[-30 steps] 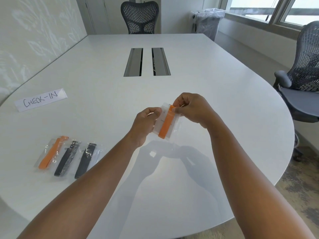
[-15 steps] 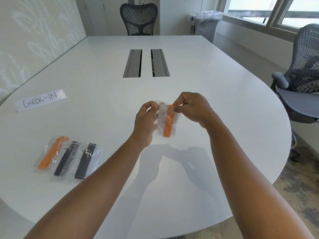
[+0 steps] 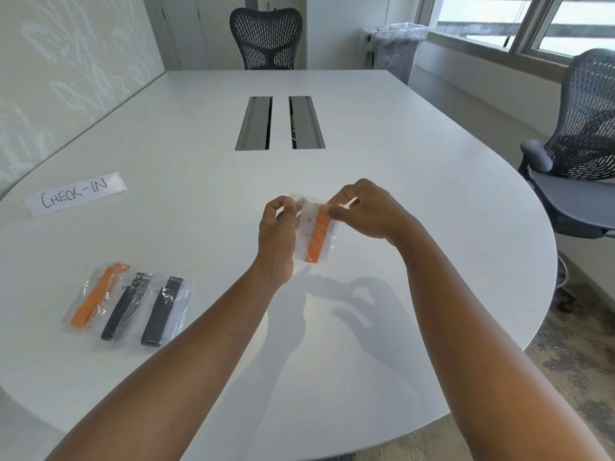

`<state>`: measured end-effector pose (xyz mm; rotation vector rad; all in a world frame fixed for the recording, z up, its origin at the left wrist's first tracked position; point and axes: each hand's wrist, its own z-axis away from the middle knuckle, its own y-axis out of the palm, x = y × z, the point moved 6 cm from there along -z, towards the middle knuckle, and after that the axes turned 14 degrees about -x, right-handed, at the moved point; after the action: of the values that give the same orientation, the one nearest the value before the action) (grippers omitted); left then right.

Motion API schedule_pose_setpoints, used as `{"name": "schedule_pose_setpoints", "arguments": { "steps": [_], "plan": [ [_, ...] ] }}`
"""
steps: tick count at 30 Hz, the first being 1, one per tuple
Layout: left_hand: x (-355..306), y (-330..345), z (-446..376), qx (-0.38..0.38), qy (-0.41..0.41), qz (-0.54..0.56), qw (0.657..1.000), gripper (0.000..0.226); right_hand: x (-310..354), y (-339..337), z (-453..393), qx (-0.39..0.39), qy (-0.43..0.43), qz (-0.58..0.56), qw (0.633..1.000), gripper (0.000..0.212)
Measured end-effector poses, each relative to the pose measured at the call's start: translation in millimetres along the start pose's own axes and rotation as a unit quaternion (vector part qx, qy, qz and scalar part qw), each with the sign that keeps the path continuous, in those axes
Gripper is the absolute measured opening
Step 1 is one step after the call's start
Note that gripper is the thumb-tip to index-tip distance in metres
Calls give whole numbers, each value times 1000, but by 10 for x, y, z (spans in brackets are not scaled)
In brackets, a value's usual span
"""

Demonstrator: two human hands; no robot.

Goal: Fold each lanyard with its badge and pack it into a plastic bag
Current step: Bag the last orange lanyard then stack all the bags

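Your left hand (image 3: 276, 237) and right hand (image 3: 362, 211) pinch the top corners of a crinkly clear plastic bag (image 3: 314, 227) above the smooth white table (image 3: 399, 161); inside sit a flat folded orange lanyard (image 3: 317, 239) and white badge (image 3: 307, 221).

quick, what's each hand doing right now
Left hand: pinching the bag's top left edge.
Right hand: pinching the bag's top right corner.

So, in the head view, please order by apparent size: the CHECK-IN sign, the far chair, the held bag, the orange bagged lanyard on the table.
1. far chair
2. CHECK-IN sign
3. orange bagged lanyard and held bag: look alike; nearness makes ranking unsure.
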<state>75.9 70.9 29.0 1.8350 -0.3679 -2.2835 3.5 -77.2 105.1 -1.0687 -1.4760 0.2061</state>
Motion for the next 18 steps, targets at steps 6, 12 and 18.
{"name": "schedule_pose_setpoints", "arguments": {
  "steps": [6,12,18],
  "plan": [
    [32,-19,-94,10,0,-5,1000,16,-166,36,-21,-36,33,-48,998,15],
    [112,-94,-160,26,8,-72,997,17,-291,79,-23,-58,65,-85,993,12],
    [121,-243,-223,32,115,-172,978,6,-428,98,-7,-57,90,-116,987,17]
  ]
}}
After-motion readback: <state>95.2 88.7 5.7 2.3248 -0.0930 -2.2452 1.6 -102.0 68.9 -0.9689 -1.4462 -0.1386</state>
